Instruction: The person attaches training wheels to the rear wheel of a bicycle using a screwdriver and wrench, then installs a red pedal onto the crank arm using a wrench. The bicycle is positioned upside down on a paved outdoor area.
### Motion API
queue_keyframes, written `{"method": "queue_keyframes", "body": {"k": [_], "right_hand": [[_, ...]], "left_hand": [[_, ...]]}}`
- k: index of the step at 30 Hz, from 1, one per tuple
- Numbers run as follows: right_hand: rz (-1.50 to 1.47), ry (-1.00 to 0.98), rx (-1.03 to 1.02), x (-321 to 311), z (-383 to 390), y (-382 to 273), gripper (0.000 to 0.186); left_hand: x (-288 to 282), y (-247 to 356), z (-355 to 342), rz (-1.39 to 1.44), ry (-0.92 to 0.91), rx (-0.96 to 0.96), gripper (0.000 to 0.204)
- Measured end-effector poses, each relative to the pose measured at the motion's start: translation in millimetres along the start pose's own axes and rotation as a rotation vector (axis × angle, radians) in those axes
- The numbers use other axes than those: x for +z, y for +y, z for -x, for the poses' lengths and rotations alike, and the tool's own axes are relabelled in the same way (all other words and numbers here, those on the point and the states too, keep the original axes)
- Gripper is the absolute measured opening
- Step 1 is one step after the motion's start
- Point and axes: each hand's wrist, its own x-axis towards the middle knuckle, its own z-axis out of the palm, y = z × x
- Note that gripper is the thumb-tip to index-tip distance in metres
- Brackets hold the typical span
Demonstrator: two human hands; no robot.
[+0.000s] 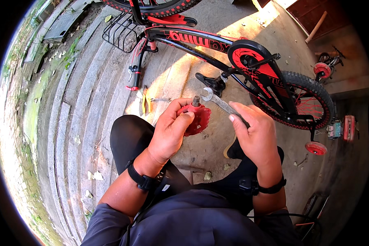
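Observation:
My left hand [166, 135] is closed on a red bicycle pedal [200, 123], its thumb resting on the pedal and the short metal spindle [196, 101] pointing up. In my right hand [254, 137] is an open-ended steel wrench [225, 107], gripped by the handle, its jaw just to the right of the spindle's tip and seemingly apart from it. Beyond both hands a black and red bicycle [201, 49] lies on the ground, with its chain guard and crank [254, 61] toward the right and a rear training wheel [315, 148] near my right side.
Yellow-handled pliers [148, 100] and a small metal tool [160, 99] lie just beyond my left hand. Long stone steps [65, 135] run along the left. A red toolbox [348, 129] sits at the right, below another small wheeled item [322, 70]. A wooden handle [315, 26] leans at back right.

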Motion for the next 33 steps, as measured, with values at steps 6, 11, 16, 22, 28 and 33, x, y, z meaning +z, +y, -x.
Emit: {"method": "queue_keyframes", "body": {"k": [6, 11, 16, 22, 28, 33], "right_hand": [[0.054, 0.049, -0.068, -1.2, 0.1, -1.2, 0.025], [0.025, 0.110, -0.140, -1.2, 1.2, 0.5, 0.024], [-0.053, 0.127, -0.179, -1.8, 2.1, 2.3, 0.024], [-0.221, 0.030, -0.148, -10.4, 0.5, 5.5, 0.025], [-0.358, -0.067, -0.100, -18.5, -3.7, 15.2, 0.026], [-0.402, -0.161, -0.064, -28.3, -7.0, 20.0, 0.025]], "left_hand": [[-0.8, -2.7, -0.7, 0.012, 0.012, 0.009, 0.031], [0.6, 0.4, -0.3, 0.019, 0.008, -0.002, 0.030], [0.8, 0.8, 0.1, -0.003, 0.012, 0.018, 0.031], [-1.9, -8.0, -2.9, -0.039, -0.018, 0.099, 0.036], [-2.0, -8.9, -2.8, -0.020, -0.069, 0.121, 0.039], [-1.5, -6.1, -1.6, 0.032, -0.136, 0.111, 0.040]]}}
